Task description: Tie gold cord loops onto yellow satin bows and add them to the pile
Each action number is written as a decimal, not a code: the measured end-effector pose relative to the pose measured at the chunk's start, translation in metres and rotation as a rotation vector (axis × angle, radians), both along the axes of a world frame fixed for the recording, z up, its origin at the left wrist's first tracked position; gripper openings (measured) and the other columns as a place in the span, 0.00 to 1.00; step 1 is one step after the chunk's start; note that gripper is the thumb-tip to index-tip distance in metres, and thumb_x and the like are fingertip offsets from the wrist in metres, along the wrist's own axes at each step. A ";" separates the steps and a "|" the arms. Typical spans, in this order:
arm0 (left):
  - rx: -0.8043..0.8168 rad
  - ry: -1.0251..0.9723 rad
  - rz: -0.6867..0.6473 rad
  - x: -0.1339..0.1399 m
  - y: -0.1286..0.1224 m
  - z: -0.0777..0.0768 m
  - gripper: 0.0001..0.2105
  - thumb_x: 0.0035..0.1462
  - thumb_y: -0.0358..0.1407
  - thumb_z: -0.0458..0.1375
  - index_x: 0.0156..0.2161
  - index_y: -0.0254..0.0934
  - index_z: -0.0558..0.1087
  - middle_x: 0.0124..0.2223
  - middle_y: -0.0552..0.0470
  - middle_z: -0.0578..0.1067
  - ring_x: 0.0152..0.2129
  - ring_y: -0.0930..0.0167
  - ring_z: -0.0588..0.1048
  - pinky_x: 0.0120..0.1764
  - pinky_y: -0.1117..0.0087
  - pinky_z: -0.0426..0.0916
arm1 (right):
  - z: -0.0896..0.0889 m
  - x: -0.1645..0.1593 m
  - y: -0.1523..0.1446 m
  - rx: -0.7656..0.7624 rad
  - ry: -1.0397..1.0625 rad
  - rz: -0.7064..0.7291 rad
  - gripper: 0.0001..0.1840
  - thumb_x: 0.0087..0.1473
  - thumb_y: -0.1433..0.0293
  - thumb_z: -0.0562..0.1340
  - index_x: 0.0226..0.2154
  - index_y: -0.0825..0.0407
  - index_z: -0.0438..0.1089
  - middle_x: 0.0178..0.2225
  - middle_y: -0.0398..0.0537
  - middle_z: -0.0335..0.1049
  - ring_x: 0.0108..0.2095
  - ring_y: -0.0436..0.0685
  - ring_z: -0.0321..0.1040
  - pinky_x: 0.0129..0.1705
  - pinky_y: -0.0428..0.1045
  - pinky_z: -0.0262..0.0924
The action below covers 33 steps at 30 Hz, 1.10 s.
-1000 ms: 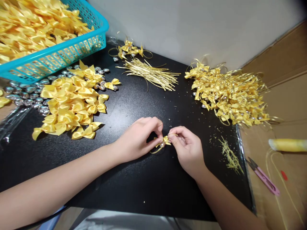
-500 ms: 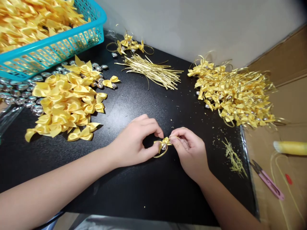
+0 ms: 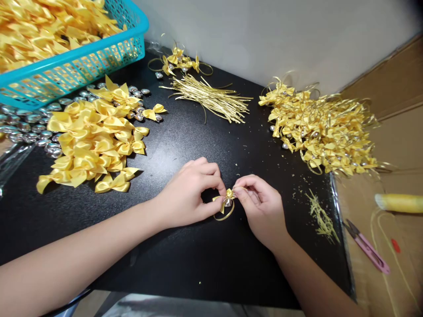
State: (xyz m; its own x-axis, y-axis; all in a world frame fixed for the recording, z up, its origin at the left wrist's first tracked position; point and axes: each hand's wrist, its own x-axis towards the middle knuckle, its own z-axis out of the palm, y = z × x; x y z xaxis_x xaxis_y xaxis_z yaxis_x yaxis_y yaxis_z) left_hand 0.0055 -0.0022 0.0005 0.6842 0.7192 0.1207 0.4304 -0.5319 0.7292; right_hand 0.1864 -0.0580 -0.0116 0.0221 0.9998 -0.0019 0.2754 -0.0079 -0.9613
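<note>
Black tabletop (image 3: 172,264) here, finely pebbled and glossy under the light, a pale plain wall (image 3: 238,44) behind it. Far left of the grip, a turquoise lattice basket (image 3: 82,49), rigid plastic, brimming with satin bows; below it, silver beads (image 3: 33,119), rounded and mirror-bright, and nearer, a heap of loose bows (image 3: 89,141), smooth and pointed. Now the left hand (image 3: 188,191), thumb and index closed around the left wing of the yellow bow (image 3: 229,193). Beyond the grip, gold cords (image 3: 214,99) lie bundled, thin and metallic. The bow itself sits between the two hands, a shiny bead (image 3: 228,203) at its middle and a cord loop (image 3: 224,218) curving beneath: surely feather-light, soft, a touch slippery, easily creased, so best pinched close to the knot. The right hand (image 3: 261,207) has its fingertips pinched at the bow's right side, exactly what between them hidden. Further right, corded bows (image 3: 324,132) in a springy tangle, wispy clippings (image 3: 320,218), then pink-handled snips (image 3: 368,248).
</note>
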 end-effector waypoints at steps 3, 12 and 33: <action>-0.007 0.007 0.003 0.001 0.000 -0.001 0.05 0.53 0.34 0.59 0.30 0.38 0.76 0.29 0.53 0.71 0.29 0.70 0.65 0.35 0.67 0.57 | 0.000 0.000 0.000 0.003 0.008 0.000 0.06 0.56 0.74 0.60 0.29 0.50 0.68 0.29 0.41 0.68 0.31 0.49 0.66 0.33 0.45 0.62; -0.009 0.006 0.027 0.003 -0.003 0.000 0.04 0.53 0.35 0.59 0.31 0.39 0.76 0.29 0.53 0.72 0.30 0.69 0.66 0.35 0.66 0.57 | 0.000 0.002 -0.002 0.039 0.073 0.043 0.06 0.57 0.75 0.60 0.30 0.49 0.68 0.30 0.42 0.67 0.32 0.50 0.66 0.34 0.45 0.63; 0.013 -0.038 0.035 0.009 -0.008 0.000 0.04 0.51 0.30 0.56 0.31 0.38 0.73 0.29 0.53 0.70 0.30 0.69 0.64 0.35 0.67 0.58 | 0.005 0.005 -0.005 0.205 0.063 0.097 0.07 0.57 0.76 0.60 0.32 0.48 0.69 0.31 0.43 0.69 0.34 0.51 0.68 0.36 0.48 0.64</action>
State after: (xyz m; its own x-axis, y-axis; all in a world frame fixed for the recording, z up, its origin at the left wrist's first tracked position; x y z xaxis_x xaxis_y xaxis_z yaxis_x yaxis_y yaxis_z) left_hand 0.0140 -0.0105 0.0002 0.6537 0.7406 0.1554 0.4207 -0.5264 0.7388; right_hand 0.1916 -0.0633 -0.0070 -0.0682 0.9767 0.2034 0.2049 0.2132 -0.9553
